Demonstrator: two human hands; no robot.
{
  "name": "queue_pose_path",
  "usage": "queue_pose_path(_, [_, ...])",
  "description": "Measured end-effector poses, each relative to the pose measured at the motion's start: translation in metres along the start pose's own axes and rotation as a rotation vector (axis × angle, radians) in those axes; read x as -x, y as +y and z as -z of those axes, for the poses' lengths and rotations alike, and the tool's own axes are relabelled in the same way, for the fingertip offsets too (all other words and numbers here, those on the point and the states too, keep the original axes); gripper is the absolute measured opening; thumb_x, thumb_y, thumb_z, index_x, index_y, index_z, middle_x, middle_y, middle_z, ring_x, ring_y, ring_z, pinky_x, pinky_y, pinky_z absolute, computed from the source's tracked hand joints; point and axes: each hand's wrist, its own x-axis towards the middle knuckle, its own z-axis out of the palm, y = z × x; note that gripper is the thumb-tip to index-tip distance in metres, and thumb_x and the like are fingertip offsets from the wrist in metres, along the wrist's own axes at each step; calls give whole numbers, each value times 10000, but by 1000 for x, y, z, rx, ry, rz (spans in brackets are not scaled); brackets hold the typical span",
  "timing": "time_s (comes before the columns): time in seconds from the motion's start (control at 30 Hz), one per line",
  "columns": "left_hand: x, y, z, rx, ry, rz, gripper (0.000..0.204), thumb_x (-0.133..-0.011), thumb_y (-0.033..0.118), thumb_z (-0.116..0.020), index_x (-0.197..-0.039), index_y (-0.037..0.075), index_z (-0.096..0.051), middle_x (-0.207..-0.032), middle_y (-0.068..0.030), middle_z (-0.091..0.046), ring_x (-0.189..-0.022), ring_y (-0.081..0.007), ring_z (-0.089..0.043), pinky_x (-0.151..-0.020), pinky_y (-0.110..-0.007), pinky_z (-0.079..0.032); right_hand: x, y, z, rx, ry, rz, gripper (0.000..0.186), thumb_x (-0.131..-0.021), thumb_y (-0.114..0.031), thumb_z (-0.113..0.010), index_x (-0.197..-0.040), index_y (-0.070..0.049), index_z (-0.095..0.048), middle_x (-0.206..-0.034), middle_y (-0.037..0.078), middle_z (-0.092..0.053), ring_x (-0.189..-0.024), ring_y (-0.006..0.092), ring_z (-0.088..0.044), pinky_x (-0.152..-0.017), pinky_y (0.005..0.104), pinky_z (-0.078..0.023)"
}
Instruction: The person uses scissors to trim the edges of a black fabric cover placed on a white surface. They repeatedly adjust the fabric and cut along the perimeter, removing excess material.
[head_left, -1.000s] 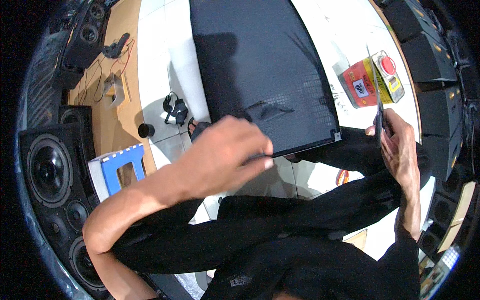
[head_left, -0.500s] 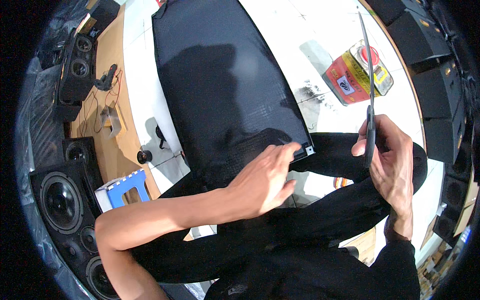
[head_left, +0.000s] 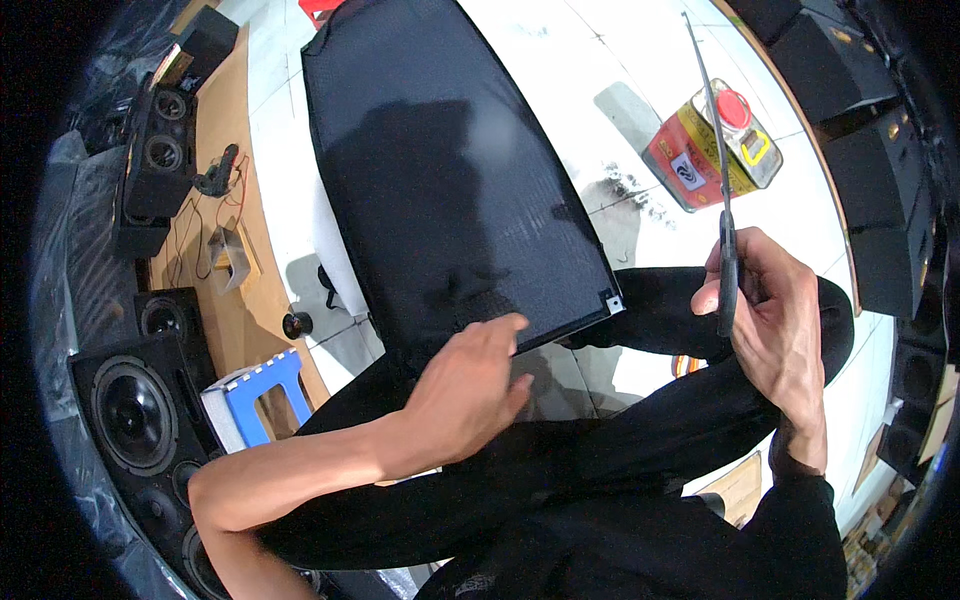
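A white tiled floor (head_left: pixel 570 110) runs across the frame. The black mesh-covered panel (head_left: pixel 450 180) extends from the upper centre to the centre, its near edge by the person's legs. A black loudspeaker (head_left: pixel 130 415) stands at the lower left; a blue-and-white plastic stool (head_left: pixel 270 405) is just beside it. A red-and-yellow metal can (head_left: pixel 710 150) with a red cap stands at the upper right, apart from the panel. The left hand (head_left: pixel 460 390) has fingers extended and thumb spread, over the panel's near edge; contact cannot be confirmed. The right hand (head_left: pixel 775 320), right of centre, is closed around the dark handle of a long bladed tool (head_left: pixel 727 260), apparently a knife or closed scissors, pointing up. A small pale corner piece (head_left: pixel 615 303) marks the panel's near right corner.
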Motion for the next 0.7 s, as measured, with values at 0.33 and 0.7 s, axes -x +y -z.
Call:
queue_pose_path(0.33, [-39, 8, -19, 14, 43, -338, 511, -900, 132, -665, -1299, -69, -418, -1200, -253, -579, -1117, -390, -584, -974, -456, -473, 1, 1, -5, -23, -71, -35, 514, -827, -413, -800, -820, 50, -579, -586, 50, -425, -546, 137, -394, -502, 338, -362])
queue_pose_path(0.7, [13, -27, 23, -36, -48, -354, 415, -920, 127, -660, -1270, -18, -492, -1163, -235, -603, -1127, -384, -583, -976, -471, -476, 4, 5, -12, -97, -1, -19, 507, -841, -424, -788, -818, 41, -587, -618, 14, -434, -566, 117, -393, -487, 325, -334])
